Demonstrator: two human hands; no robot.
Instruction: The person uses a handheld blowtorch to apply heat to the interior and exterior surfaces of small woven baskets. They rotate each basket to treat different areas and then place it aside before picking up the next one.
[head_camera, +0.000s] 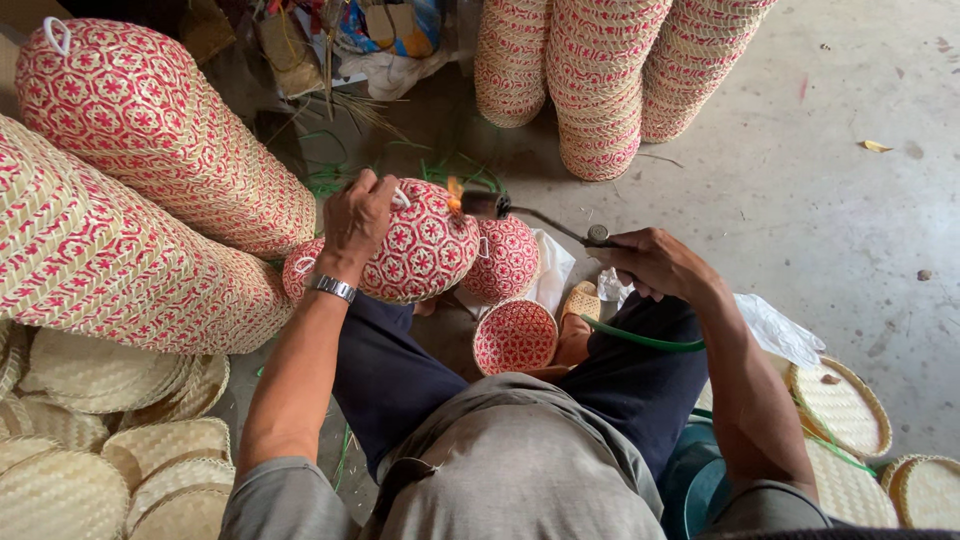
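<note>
The left hand grips the top of a red-and-cream woven basket, fingers curled over its rounded end by a small white loop. The basket lies tilted across the person's left knee, its long axis running from lower left up to the right, the domed end toward the flame. The right hand is closed around the handle of a gas torch; the torch's thin neck runs leftward from the hand, its nozzle pointing left at the basket's upper right edge, where a small orange flame burns just at the weave. A green hose trails from the torch over the right thigh.

Just beside the held basket sits a second small patterned basket, and below it an open basket facing up between the knees. Tall stacks of patterned baskets crowd the left side closely; more stacks stand ahead. Flat woven lids lie to the right. Bare concrete floor opens to the right.
</note>
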